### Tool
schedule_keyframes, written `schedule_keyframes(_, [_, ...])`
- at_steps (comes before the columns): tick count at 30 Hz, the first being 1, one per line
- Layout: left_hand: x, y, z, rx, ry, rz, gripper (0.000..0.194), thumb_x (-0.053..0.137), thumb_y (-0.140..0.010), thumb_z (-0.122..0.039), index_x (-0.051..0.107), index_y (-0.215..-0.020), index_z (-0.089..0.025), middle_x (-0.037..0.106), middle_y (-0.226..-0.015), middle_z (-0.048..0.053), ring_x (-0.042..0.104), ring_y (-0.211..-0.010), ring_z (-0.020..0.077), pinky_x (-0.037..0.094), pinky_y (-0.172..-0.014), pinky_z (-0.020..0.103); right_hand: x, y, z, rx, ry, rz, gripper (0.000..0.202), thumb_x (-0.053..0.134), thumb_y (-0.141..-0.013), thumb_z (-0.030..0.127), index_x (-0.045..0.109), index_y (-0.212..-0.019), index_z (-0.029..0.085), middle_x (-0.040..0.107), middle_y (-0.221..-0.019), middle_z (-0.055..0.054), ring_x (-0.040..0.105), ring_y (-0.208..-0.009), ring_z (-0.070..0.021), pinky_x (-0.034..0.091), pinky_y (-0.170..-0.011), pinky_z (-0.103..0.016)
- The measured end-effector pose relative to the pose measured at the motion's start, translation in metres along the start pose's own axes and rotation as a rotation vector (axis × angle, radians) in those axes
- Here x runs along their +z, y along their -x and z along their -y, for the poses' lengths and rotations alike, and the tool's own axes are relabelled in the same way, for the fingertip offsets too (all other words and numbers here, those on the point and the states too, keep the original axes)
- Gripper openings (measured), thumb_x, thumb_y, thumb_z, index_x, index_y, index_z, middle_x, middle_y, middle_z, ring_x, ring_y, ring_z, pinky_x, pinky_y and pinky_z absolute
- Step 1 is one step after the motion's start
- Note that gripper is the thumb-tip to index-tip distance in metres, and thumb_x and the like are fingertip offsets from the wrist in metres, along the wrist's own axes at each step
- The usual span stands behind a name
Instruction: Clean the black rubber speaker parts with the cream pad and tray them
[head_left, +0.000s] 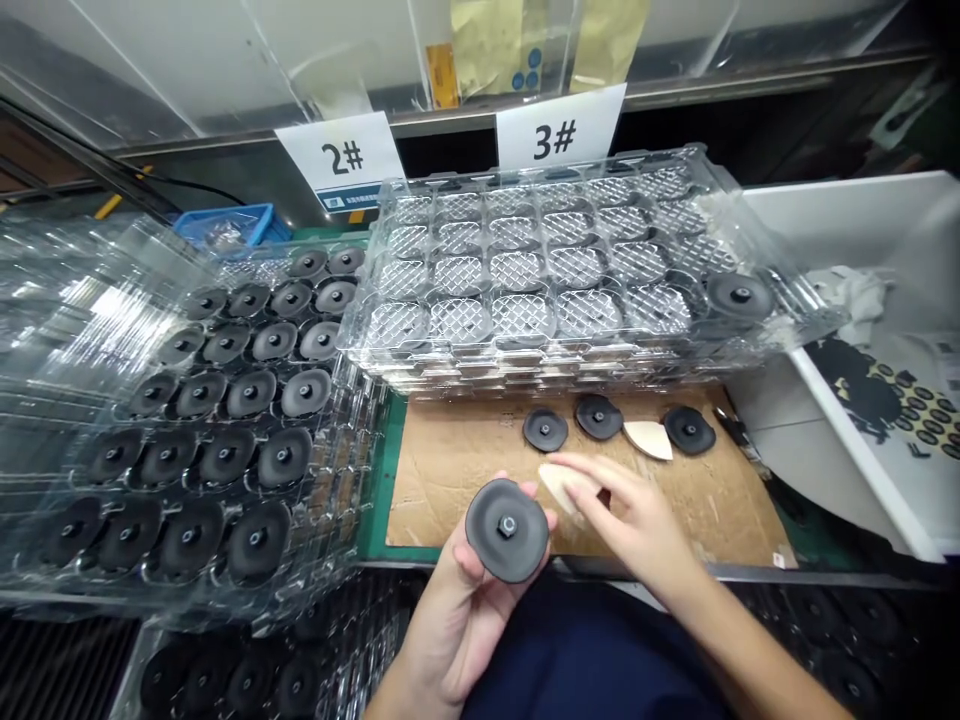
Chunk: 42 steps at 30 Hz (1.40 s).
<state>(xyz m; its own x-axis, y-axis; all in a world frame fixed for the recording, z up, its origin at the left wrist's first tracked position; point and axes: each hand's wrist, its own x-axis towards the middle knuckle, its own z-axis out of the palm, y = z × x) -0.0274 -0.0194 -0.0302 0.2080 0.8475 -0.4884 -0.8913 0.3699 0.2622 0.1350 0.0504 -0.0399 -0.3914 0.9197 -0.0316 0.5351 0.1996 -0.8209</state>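
Observation:
My left hand is closed around the edge of a round black disc, whose face with a metal nut at its centre is turned up. In my right hand a cream-coloured, leaf-shaped pad is pinched between thumb and fingers, close to the disc's upper right edge. I cannot tell whether the pad touches the disc. Beyond my hands, three similar black discs lie on a cardboard sheet. Another cream pad rests between two of them.
Stacked clear plastic trays stand behind the cardboard, with one black disc in the top tray's right corner. Trays of black discs fill the left. A white bin with black cut pieces stands at right. Paper signs hang behind.

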Motion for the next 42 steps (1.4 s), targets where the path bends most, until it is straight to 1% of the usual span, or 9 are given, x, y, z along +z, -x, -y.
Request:
schedule_keyframes(4, [0.001,0.001,0.002,0.092,-0.082,-0.084,0.060,0.071,-0.064,-0.036,0.053,-0.120,-0.026,0.060,-0.120,0.008,0.051,-0.115,0.0257,0.037,-0.100,0.035,-0.008,-0.005,0.061,-0.336,-0.089,-0.038,0.028,0.046,-0.086,0.015,0.055,-0.112,0.017,0.064,-0.094,-0.006,0.057,-0.084,-0.0170,0.045,-0.077,-0.032])
schedule_keyframes(7, [-0.005,0.004,0.000,0.130,-0.128,-0.174,0.056,0.074,-0.062,-0.031,0.057,-0.115,-0.027,0.063,-0.115,0.006,0.056,-0.107,0.0238,0.043,-0.094,0.033,-0.001,-0.001,0.080,-0.412,-0.111,0.162,0.026,0.042,-0.084,0.010,0.058,-0.105,0.013,0.063,-0.083,-0.006,0.056,-0.075,-0.0150,0.046,-0.073,-0.030])
schedule_keyframes(9, [-0.008,0.006,-0.001,0.172,-0.140,-0.207,0.055,0.075,-0.060,-0.032,0.059,-0.112,-0.029,0.064,-0.111,0.004,0.058,-0.103,0.0224,0.046,-0.090,0.031,0.003,-0.003,0.081,-0.346,-0.100,0.297,0.024,0.042,-0.085,0.010,0.059,-0.101,0.016,0.063,-0.086,-0.004,0.057,-0.077,-0.0134,0.046,-0.073,-0.027])
schedule_keyframes(14, [0.002,0.012,-0.004,0.155,-0.199,-0.142,0.056,0.076,-0.057,-0.033,0.061,-0.111,-0.024,0.068,-0.103,0.006,0.056,-0.107,0.0246,0.042,-0.095,0.033,0.006,-0.009,0.083,-0.433,-0.019,0.081,0.026,0.040,-0.087,0.015,0.055,-0.107,0.013,0.062,-0.087,-0.007,0.055,-0.079,-0.0167,0.043,-0.074,-0.032])
schedule_keyframes(18, [0.006,0.017,-0.011,0.137,-0.187,-0.060,0.059,0.079,-0.050,-0.035,0.064,-0.106,-0.025,0.067,-0.108,0.005,0.059,-0.102,0.0228,0.044,-0.090,0.028,-0.010,0.007,0.079,-0.414,-0.076,0.274,0.023,0.044,-0.085,0.009,0.055,-0.103,0.017,0.062,-0.084,-0.002,0.054,-0.073,-0.0123,0.043,-0.069,-0.025])
schedule_keyframes(21, [0.005,0.017,-0.010,0.114,-0.194,-0.028,0.062,0.080,-0.048,-0.037,0.064,-0.106,-0.025,0.067,-0.108,0.005,0.059,-0.102,0.0214,0.044,-0.089,0.026,-0.022,0.017,0.077,-0.299,0.096,0.175,0.023,0.044,-0.086,0.010,0.055,-0.105,0.017,0.059,-0.077,-0.002,0.052,-0.068,-0.0132,0.040,-0.064,-0.026])
schedule_keyframes(27, [0.008,0.020,-0.006,0.053,-0.162,0.096,0.061,0.075,-0.056,-0.040,0.060,-0.113,-0.023,0.062,-0.118,0.007,0.058,-0.105,0.0243,0.045,-0.090,0.030,-0.023,-0.013,0.074,-0.701,0.073,0.179,0.024,0.040,-0.090,0.017,0.063,-0.099,0.019,0.058,-0.075,-0.003,0.049,-0.066,-0.0135,0.040,-0.062,-0.027])
schedule_keyframes(34, [0.000,0.023,-0.008,-0.062,-0.032,0.180,0.062,0.073,-0.058,-0.039,0.057,-0.116,-0.024,0.051,-0.132,0.009,0.055,-0.110,0.0321,0.050,-0.086,0.035,-0.015,0.000,0.010,-0.060,-0.054,0.086,0.024,0.044,-0.090,0.024,0.061,-0.107,0.023,0.064,-0.095,-0.004,0.059,-0.085,-0.0155,0.047,-0.077,-0.029])
schedule_keyframes(42, [0.009,0.011,0.000,-0.079,-0.082,0.101,0.055,0.070,-0.063,-0.038,0.058,-0.114,-0.023,0.056,-0.126,0.010,0.055,-0.110,0.0304,0.049,-0.087,0.035,-0.006,0.047,-0.017,0.145,-0.155,0.109,0.025,0.047,-0.087,0.030,0.064,-0.101,0.019,0.067,-0.099,-0.008,0.062,-0.090,-0.0224,0.053,-0.073,-0.035])
